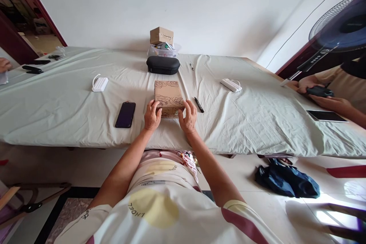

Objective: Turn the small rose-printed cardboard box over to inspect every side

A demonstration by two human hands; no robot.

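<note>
A brown cardboard box [168, 90] with dark scribbled loops on its top and front stands on the cloth-covered table in front of me. My left hand [152, 115] grips its near left corner, thumb on the front face and fingers along the side. On the near right corner, my right hand [188, 116] holds it the same way. A black marker [199, 105] lies just right of the box. To the left rests a dark smartphone [125, 114].
Behind the box are a black zip case [162, 65], a plastic tub [160, 50] and a smaller carton [161, 35]. White power banks [100, 84] lie at both sides. At the right, another person's hands hold a dark object [319, 91] near a tablet [327, 116] and a fan [340, 26].
</note>
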